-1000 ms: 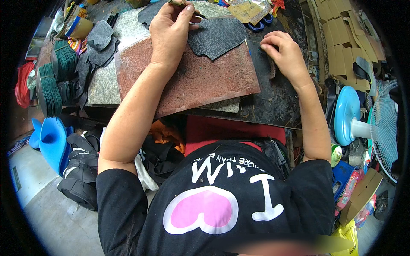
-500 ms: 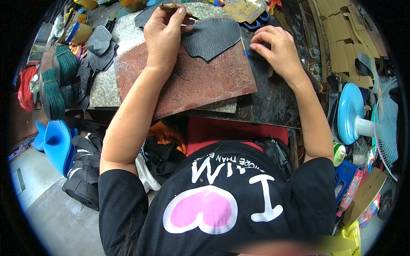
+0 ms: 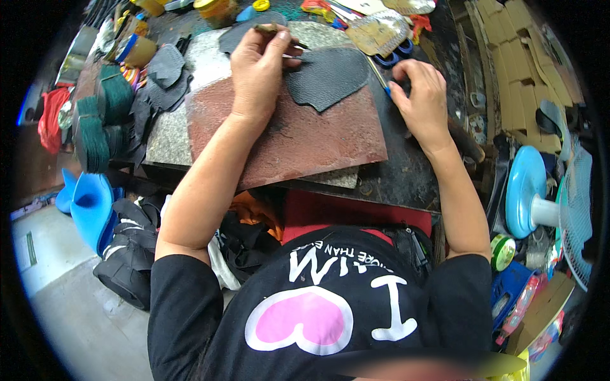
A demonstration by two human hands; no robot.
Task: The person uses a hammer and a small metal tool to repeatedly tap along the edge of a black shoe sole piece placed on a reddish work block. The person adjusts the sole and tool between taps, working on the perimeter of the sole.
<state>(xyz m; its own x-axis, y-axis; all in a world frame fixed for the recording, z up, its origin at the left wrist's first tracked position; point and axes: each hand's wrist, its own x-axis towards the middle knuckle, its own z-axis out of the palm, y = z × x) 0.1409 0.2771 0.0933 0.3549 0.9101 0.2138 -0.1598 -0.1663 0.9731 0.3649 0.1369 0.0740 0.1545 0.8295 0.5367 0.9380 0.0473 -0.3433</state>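
My left hand (image 3: 259, 79) is closed around a slim tool with a brownish handle (image 3: 267, 28); its exact kind I cannot make out. The tool's thin dark end points right, over the edge of a black grained leather piece (image 3: 333, 77), curved on top with a notched lower edge. That leather lies flat on a reddish-brown board (image 3: 305, 143). Right of the board, my right hand (image 3: 420, 101) hovers with loosely curled fingers and a gap between thumb and forefinger. Close to its thumb is a slim rod (image 3: 377, 73) with a blue end, partly beside the board's edge.
More black leather pieces (image 3: 166, 73) lie on the left, near bundles of dark green cord (image 3: 92, 140). Jars (image 3: 136, 51) stand at the back left. Blue-handled scissors (image 3: 386, 60) and a stained pad (image 3: 379, 32) are at the back right. A fan (image 3: 575, 209) stands far right.
The whole view has shifted, so the bench and both hands appear lower and further right. The left hand still holds the tool over the leather; the right hand stays near the rod.
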